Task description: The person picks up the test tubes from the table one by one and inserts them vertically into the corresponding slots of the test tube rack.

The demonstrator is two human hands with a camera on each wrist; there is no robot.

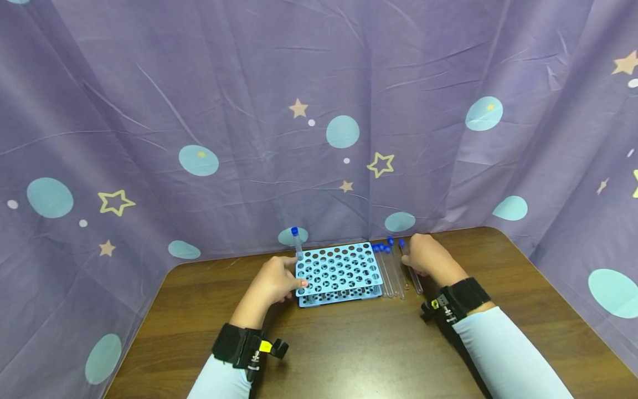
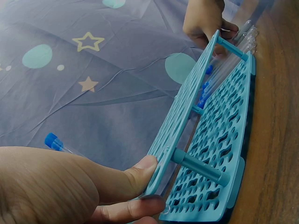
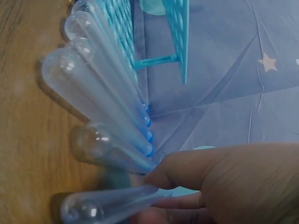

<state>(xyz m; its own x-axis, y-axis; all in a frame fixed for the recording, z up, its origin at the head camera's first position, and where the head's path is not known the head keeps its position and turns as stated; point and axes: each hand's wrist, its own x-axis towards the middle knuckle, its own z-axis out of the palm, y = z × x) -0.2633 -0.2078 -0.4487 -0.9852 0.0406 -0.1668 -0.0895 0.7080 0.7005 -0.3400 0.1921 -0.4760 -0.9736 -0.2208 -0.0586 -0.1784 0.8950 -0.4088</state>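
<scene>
My left hand (image 1: 271, 280) grips the left end of a light blue test tube rack (image 1: 339, 269). In the left wrist view, the thumb (image 2: 142, 170) lies on the rack's upper plate and the fingers are under it. One blue-capped test tube (image 1: 297, 244) stands in the rack's back left corner. To the right of the rack, my right hand (image 1: 430, 257) pinches a clear test tube (image 3: 107, 205) between thumb and fingers near its blue-capped end. The tube's rounded end points toward the table's front. Several more blue-capped tubes (image 3: 88, 93) lie side by side between that hand and the rack.
A brown wooden table (image 1: 349, 343) carries everything. Right behind the rack and tubes hangs a purple curtain (image 1: 259, 188) with stars and dots, meeting the table's back edge. Black straps with small cameras (image 1: 246, 349) sit on both wrists.
</scene>
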